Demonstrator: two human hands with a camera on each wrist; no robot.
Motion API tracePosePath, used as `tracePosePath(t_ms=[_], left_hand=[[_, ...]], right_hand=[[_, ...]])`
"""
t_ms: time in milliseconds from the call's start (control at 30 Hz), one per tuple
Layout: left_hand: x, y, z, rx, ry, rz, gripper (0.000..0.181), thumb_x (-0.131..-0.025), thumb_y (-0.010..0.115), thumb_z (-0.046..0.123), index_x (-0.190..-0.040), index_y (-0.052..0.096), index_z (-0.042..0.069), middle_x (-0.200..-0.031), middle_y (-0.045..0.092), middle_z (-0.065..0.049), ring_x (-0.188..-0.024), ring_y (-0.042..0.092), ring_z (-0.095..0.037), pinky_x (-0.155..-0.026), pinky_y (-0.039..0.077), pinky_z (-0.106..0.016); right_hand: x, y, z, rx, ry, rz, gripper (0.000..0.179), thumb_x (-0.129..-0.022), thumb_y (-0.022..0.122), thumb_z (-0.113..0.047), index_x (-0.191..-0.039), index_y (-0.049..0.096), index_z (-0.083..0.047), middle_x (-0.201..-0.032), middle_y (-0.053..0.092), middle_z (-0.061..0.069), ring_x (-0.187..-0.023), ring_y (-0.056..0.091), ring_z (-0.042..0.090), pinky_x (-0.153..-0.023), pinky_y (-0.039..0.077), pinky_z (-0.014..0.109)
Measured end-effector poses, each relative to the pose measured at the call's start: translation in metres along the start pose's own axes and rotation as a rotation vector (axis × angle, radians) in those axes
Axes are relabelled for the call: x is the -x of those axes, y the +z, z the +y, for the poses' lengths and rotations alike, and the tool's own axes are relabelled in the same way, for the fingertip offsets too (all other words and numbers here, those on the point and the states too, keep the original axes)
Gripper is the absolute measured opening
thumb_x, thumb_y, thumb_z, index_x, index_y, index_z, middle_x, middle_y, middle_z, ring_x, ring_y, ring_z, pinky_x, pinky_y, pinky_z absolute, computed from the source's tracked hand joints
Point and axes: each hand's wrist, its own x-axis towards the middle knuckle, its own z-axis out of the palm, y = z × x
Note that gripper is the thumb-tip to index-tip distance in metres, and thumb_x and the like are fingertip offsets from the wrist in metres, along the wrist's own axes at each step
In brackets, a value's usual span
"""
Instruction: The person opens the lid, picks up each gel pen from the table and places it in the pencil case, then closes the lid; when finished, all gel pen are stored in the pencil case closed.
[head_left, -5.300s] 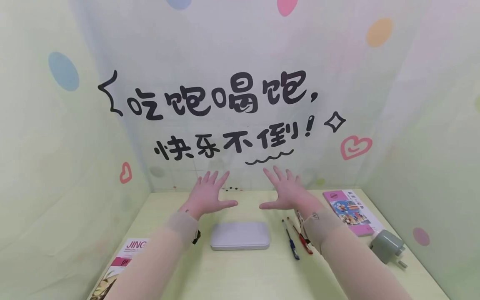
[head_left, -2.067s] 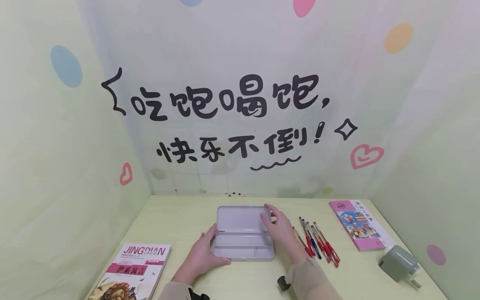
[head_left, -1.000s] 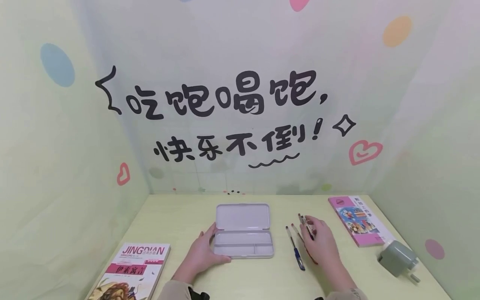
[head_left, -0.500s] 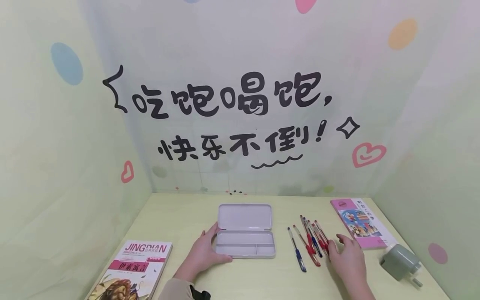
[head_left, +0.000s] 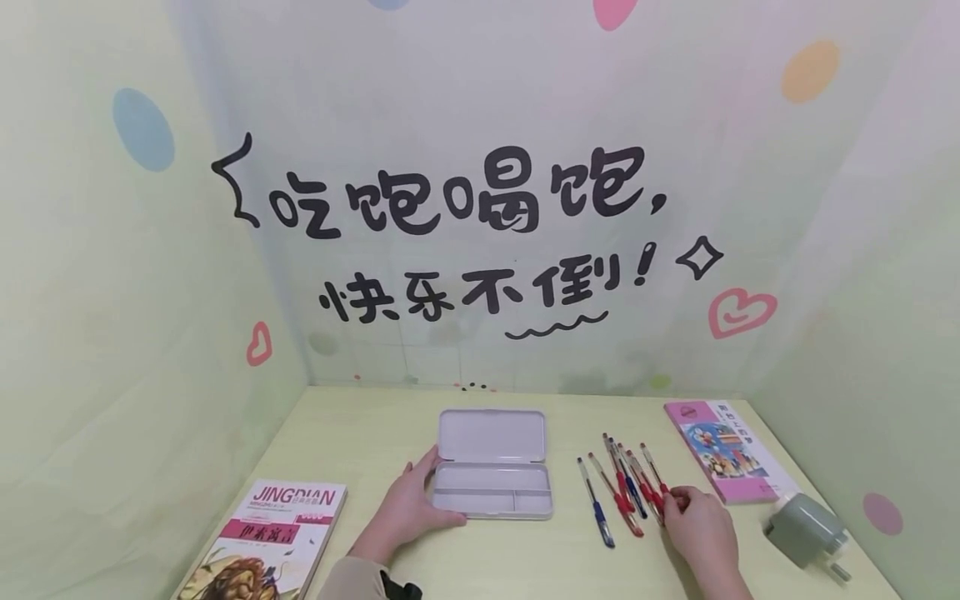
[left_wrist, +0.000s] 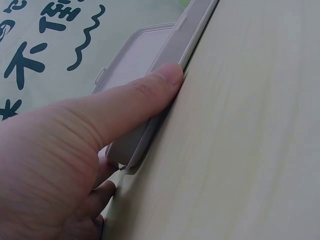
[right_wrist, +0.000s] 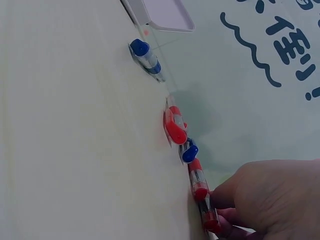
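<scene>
A pale lilac pencil case stands open in the middle of the table, lid tipped back, its divided tray bare. My left hand holds its left end; in the left wrist view the thumb lies along the front wall and the fingers curl behind the corner. To the right several red and blue pens lie fanned out, caps toward me. With thumb and fingertips my right hand pinches the rightmost red pen near its cap. A blue pen lies apart on the left of the group.
At the front left lies a book with a lion on its cover. A pink book sits at the back right, a grey-green pencil sharpener with a crank in front of it. Printed cloth walls enclose the table.
The case has been opened from shut. My right hand left the lid, went to the pens, spread them out and now grips the rightmost red one. My left hand stays on the case.
</scene>
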Motion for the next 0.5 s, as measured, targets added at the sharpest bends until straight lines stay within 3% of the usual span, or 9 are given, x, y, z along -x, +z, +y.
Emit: tracePosePath(t_ms=[200, 500], left_hand=[[0.0003, -0.0001, -0.0007, 0.001, 0.003, 0.005, 0.14, -0.061, 0.108, 0.048, -0.173, 0.034, 0.007, -0.169, 0.051, -0.021, -0.16, 0.03, -0.065, -0.128, 0.032, -0.079], [-0.0001, -0.0016, 0.0004, 0.012, 0.011, 0.007, 0.139, -0.061, 0.107, 0.046, -0.173, 0.034, 0.007, -0.17, 0.051, -0.021, -0.16, 0.029, -0.066, -0.128, 0.031, -0.08]], right_hand=[[0.0005, -0.0006, 0.0005, -0.019, 0.005, 0.001, 0.034, -0.104, 0.062, -0.022, -0.114, 0.073, 0.009, -0.087, 0.07, 0.012, -0.08, 0.063, 0.026, -0.065, 0.045, 0.036], [0.0016, -0.0006, -0.0016, -0.041, 0.034, 0.011, 0.035, -0.103, 0.064, -0.021, -0.119, 0.071, 0.009, -0.093, 0.068, 0.015, -0.083, 0.062, 0.027, -0.065, 0.044, 0.033]])
